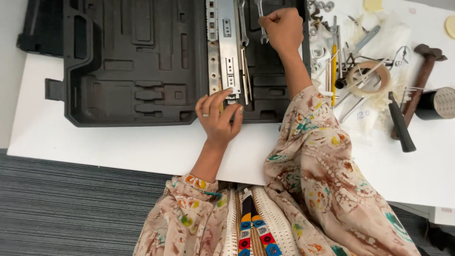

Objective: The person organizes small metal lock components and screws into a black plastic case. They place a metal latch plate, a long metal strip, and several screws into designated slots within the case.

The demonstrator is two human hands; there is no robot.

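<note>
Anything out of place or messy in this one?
Yes. Right of the black tool case, tools lie in a tangled heap: hammer, tape roll, black-handled tool, overlapping on crumpled plastic. The case's moulded slots look mostly unfilled.

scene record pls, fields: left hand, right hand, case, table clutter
left hand: left hand rests fingertips on the near end of the metal drawer slide
right hand: right hand grips a wrench at the case's far edge
case: black molded tool case, open, lying on the white table
table clutter: hammer, tape roll, black roll, washers, yellow-handled tool
</note>
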